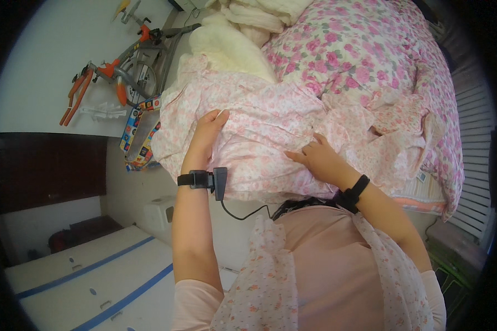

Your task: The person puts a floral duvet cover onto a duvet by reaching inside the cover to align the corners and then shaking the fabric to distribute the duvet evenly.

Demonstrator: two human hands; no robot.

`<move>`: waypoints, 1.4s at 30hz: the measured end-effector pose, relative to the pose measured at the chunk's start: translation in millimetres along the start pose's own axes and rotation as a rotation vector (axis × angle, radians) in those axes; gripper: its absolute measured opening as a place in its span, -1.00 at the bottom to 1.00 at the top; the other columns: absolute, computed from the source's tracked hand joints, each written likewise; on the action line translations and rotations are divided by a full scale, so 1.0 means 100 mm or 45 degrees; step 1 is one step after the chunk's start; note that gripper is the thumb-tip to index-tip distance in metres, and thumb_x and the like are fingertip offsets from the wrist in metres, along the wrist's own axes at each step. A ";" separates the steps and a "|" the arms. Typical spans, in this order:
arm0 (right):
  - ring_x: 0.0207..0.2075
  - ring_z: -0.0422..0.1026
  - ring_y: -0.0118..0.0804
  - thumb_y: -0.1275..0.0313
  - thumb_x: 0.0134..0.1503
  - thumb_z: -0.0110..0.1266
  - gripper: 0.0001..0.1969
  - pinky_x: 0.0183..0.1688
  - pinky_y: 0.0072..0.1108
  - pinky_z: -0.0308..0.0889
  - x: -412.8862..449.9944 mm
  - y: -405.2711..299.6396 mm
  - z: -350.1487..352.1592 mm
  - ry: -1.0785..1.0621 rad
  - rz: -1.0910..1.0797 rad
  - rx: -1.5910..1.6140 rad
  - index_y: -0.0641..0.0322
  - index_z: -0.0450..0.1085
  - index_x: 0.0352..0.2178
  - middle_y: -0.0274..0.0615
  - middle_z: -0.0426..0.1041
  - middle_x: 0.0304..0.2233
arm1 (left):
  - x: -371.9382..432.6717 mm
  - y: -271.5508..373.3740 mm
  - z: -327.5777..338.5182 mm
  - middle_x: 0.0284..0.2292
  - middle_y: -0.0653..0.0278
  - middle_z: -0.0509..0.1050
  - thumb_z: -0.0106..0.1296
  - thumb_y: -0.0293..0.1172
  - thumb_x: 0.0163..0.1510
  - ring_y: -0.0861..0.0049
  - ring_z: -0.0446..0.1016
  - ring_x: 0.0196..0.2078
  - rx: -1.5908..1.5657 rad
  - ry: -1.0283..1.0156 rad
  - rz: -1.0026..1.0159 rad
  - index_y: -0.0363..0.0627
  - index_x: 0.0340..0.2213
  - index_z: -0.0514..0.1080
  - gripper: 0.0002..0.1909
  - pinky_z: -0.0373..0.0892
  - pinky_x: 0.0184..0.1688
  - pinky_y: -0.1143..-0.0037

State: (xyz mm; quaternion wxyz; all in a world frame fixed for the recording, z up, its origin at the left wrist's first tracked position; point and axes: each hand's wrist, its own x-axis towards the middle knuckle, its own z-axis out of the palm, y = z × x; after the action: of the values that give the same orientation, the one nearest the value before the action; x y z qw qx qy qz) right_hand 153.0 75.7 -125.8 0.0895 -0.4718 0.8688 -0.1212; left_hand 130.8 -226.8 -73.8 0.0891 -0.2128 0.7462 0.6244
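A light pink floral cloth garment (256,124) lies spread and wrinkled over the near side of the bed. My left hand (211,126) pinches a bit of this fabric between thumb and fingers, left of the middle. My right hand (317,159) rests on the cloth farther right, its fingers spread apart, with the index finger and thumb touching the surface. More crumpled pink floral fabric (352,124) lies to the right of that hand. Each wrist wears a black strap, and a cable runs from the device on the left one.
Behind the garment are a cream fleece blanket (232,49) and a pink rose-print quilt (348,53). An exercise bike (136,74) and a colourful patterned storage box (132,140) stand at left. A white stool (159,211) is beside white drawers with blue stripes (95,277). A radiator (472,157) is at right.
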 end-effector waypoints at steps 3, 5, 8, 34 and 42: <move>-0.31 0.35 -0.21 0.58 -0.05 -0.11 -0.41 0.08 -0.22 0.03 -0.11 -0.05 0.03 -0.115 -0.072 -0.062 -0.17 0.17 0.06 -0.23 0.34 -0.48 | 0.06 -0.05 -0.04 -0.58 0.55 0.28 -0.02 -0.24 0.06 0.77 0.16 -0.51 -0.018 0.005 -0.052 -0.12 -0.50 0.40 -0.79 0.15 -0.42 0.65; -0.31 0.35 -0.20 0.58 -0.04 -0.13 -0.42 0.08 -0.22 0.04 -0.17 -0.07 0.08 -0.126 -0.090 -0.018 -0.17 0.18 0.06 -0.22 0.35 -0.47 | 0.07 -0.05 -0.04 -0.56 0.55 0.31 -0.01 -0.24 0.06 0.77 0.18 -0.50 -0.022 0.002 -0.079 -0.12 -0.48 0.41 -0.79 0.17 -0.41 0.65; -0.30 0.35 -0.20 0.57 -0.02 -0.15 -0.44 0.06 -0.24 0.05 -0.22 -0.08 0.11 -0.135 -0.101 0.040 -0.17 0.18 0.06 -0.21 0.35 -0.47 | 0.07 0.00 -0.03 -0.53 0.51 0.38 0.00 -0.24 0.06 0.76 0.24 -0.48 -0.025 -0.046 -0.108 -0.13 -0.46 0.42 -0.79 0.20 -0.39 0.65; -0.27 0.36 -0.21 0.50 -0.10 -0.05 -0.52 -0.08 -0.39 0.15 -0.39 -0.09 0.20 -0.344 -0.094 0.087 -0.12 0.29 -0.06 -0.24 0.38 -0.41 | 0.10 0.03 -0.18 -0.47 0.36 0.46 0.07 -0.28 0.01 0.69 0.37 -0.48 -0.239 -0.126 -0.225 -0.24 -0.35 0.44 -0.74 0.31 -0.46 0.62; -0.27 0.36 -0.04 0.53 -0.17 0.00 -0.47 -0.24 -0.33 0.27 -0.42 -0.06 0.18 -0.411 0.063 0.396 0.00 0.29 -0.06 -0.11 0.38 -0.41 | 0.10 0.05 -0.21 -0.44 0.36 0.46 0.07 -0.31 0.02 0.68 0.39 -0.42 -0.300 -0.167 -0.242 -0.26 -0.33 0.43 -0.75 0.32 -0.39 0.62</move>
State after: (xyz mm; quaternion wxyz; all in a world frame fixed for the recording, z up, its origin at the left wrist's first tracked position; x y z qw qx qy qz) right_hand 185.6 105.6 -139.8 0.3019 -0.4441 0.8254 -0.1744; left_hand 122.2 -248.4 -69.1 0.1707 -0.2501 0.6369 0.7090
